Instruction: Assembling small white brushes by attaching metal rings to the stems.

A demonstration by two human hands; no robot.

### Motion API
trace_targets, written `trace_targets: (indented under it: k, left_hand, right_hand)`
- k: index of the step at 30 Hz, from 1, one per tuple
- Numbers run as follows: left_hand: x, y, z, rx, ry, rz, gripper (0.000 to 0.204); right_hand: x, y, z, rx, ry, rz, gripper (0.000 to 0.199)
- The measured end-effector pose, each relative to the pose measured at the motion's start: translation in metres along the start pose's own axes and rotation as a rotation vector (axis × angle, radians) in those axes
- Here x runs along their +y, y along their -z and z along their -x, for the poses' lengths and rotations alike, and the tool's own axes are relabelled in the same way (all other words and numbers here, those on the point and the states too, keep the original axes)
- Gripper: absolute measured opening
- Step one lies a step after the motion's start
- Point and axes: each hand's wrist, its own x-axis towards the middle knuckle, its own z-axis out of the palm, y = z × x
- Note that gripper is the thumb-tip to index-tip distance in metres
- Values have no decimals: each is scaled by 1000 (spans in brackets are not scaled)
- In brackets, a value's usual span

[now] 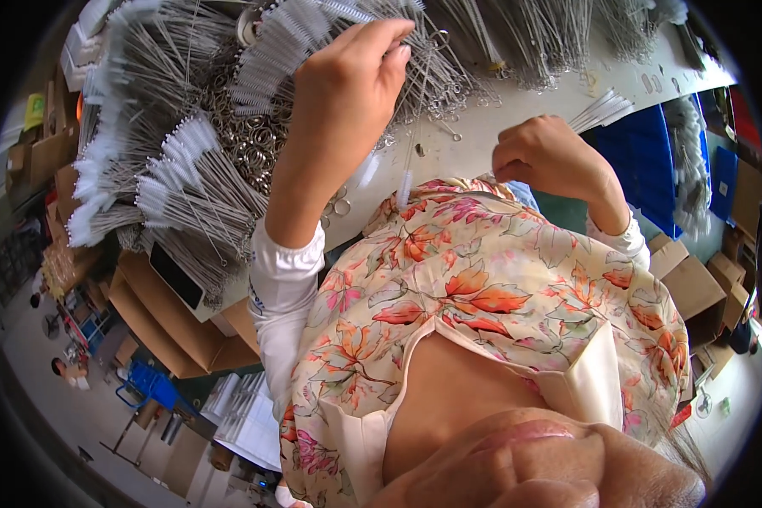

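Observation:
My left hand (347, 80) reaches over the heaped thin wire brushes (288, 51), its thumb and forefinger pinched close together. What lies between those fingertips, if anything, is too small to make out. A metal ring (438, 39) shows just beyond them. Below hangs or lies a single brush with a white bristle head (405, 188), near the table edge. My right hand (550, 157) is curled closed above the table's near edge, and its fingers hide whatever they hold. Beside it lies a small bunch of white-tipped brushes (603, 110). Many loose metal rings (250, 140) are piled left of my left forearm.
More brush bundles (199, 182) cover the left of the white table (474, 140), and others (533, 42) line its far side. A dark flat device (176, 275) sits at the left edge above cardboard boxes (157, 309). A blue bin (639, 161) stands at right.

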Motion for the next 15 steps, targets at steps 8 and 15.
trace_targets:
  k: [8, 15]
  left_hand:
    - [1, -40, -45, -207, -94, -478, 17]
    - [24, 18, -23, -135, -6, -303, 10]
  right_hand:
    - [13, -46, 16, -201, -90, -66, 13]
    - [14, -6, 4, 334, 172, -422, 6]
